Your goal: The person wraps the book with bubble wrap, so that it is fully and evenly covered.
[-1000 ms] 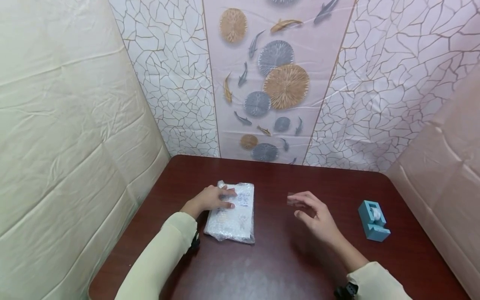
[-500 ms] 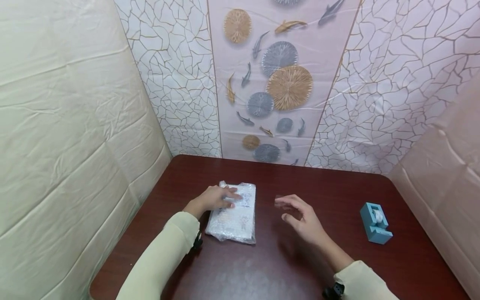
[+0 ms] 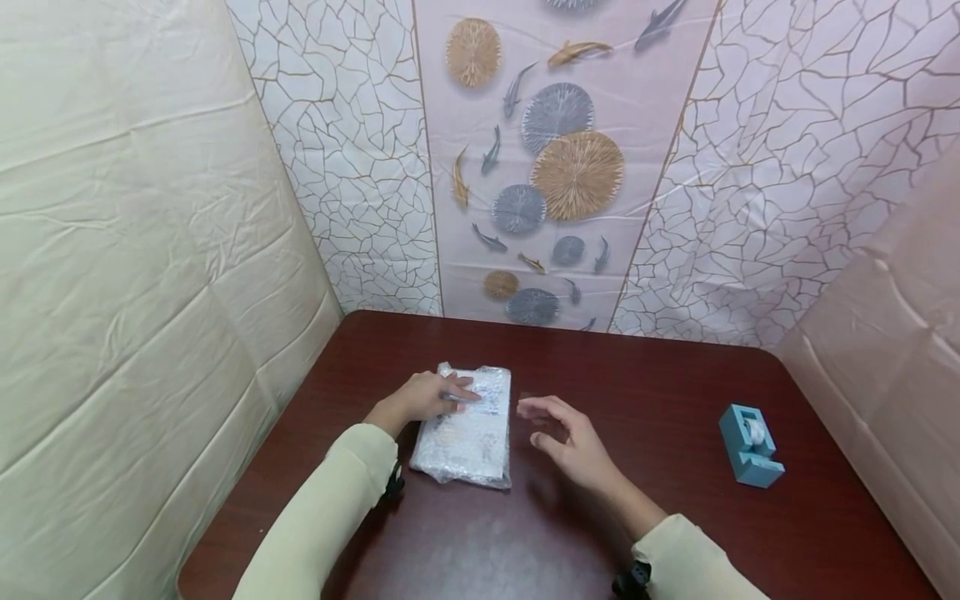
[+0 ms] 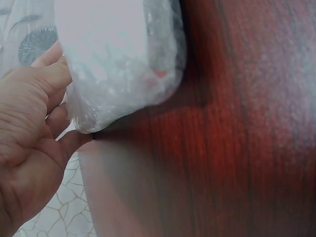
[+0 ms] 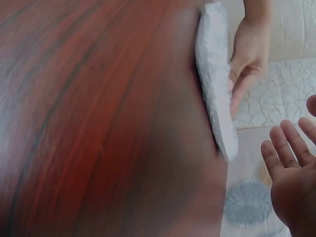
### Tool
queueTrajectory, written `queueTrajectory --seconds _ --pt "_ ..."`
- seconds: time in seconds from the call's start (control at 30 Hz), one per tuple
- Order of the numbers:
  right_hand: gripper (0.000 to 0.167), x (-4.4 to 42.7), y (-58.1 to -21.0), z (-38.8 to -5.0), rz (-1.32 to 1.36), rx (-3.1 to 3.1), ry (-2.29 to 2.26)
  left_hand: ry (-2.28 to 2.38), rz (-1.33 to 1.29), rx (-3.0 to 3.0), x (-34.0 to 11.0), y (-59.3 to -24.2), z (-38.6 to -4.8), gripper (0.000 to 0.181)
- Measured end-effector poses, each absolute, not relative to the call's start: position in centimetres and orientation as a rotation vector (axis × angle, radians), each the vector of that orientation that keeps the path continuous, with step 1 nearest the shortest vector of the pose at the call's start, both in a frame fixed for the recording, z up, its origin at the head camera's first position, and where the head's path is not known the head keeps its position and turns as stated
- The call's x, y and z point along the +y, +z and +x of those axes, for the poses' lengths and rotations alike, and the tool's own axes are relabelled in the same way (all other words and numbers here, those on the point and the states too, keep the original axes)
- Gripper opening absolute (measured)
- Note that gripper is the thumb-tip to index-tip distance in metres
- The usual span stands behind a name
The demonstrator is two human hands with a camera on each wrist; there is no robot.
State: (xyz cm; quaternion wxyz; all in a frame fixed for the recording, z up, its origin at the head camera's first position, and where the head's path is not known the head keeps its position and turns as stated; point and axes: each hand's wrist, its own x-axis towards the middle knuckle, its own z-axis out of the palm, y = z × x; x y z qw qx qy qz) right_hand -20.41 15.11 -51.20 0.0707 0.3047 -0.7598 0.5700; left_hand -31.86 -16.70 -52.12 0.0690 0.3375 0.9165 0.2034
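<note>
A flat white package (image 3: 468, 442) in clear bubble wrap lies left of the table's middle, with faint print showing through. My left hand (image 3: 426, 396) rests over its left edge, fingers spread across the top. In the left wrist view, the fingers of that hand (image 4: 34, 113) are partly hidden behind the package (image 4: 108, 64). Just right of the package, my right hand (image 3: 570, 442) hovers with thumb and fingers apart. A faint clear patch shows at its fingertips, too small to identify. The right wrist view has the right hand's fingers (image 5: 291, 148) extended, apart from the package (image 5: 215, 79).
A blue tape dispenser (image 3: 750, 446) with a roll of tape stands at the right of the dark red wooden table (image 3: 637, 358). Cream padded fabric (image 3: 187, 292) borders the left side. A patterned curtain (image 3: 525, 208) hangs behind the table.
My right hand has moved left, from mid-right of the table to close beside the package. The left hand has stayed on the package, which has not moved.
</note>
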Motion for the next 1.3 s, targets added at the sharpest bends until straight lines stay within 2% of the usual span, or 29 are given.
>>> queueTrajectory --seconds 0.87,1.1,1.3 --pt "0.059 9.0 -54.6 -22.1 0.919 -2.366 1.811 0.628 0.968 2.811 -16.7 -52.5 -32.1 0.041" --pt "0.066 7.7 -54.7 -22.2 0.895 -2.407 1.771 0.702 0.898 2.789 -16.9 -52.7 -32.0 0.035" --pt "0.066 6.6 -55.1 -22.4 0.89 -2.421 1.764 0.735 0.887 2.778 -17.0 -52.6 -32.0 0.039"
